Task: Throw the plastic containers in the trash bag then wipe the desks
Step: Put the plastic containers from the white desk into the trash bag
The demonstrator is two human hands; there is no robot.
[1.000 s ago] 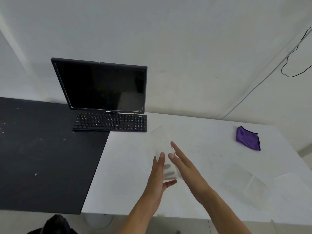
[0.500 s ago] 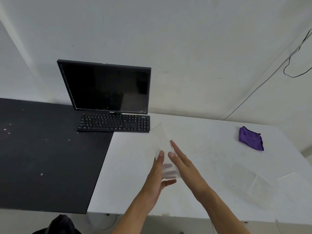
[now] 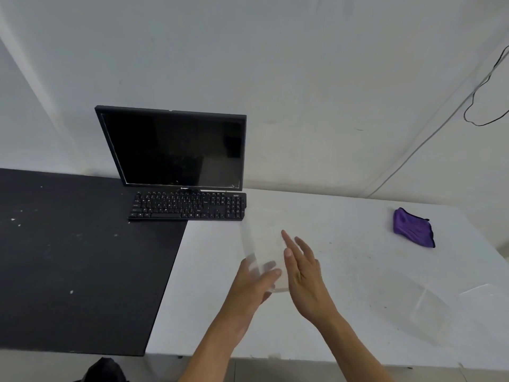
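Head view, clear container (image 3: pixel 261 235) between hands, left hand (image 3: pixel 249 285) grip curled round it, right hand (image 3: pixel 304 274) flat beside

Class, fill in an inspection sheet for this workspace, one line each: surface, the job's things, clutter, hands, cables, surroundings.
Surface: black desk abuts white desk; both show specks.
Job's things: clear container between the hands; other clear containers on the white desk at right; purple cloth at far right.
Clutter: monitor and keyboard straddle the two desks.
Hands: left hand grips the clear container; right hand, fingers straight, is at its side.
Cables: black cable loops on the wall.
Surroundings: white walls; dark object below the desk edge, not identifiable.
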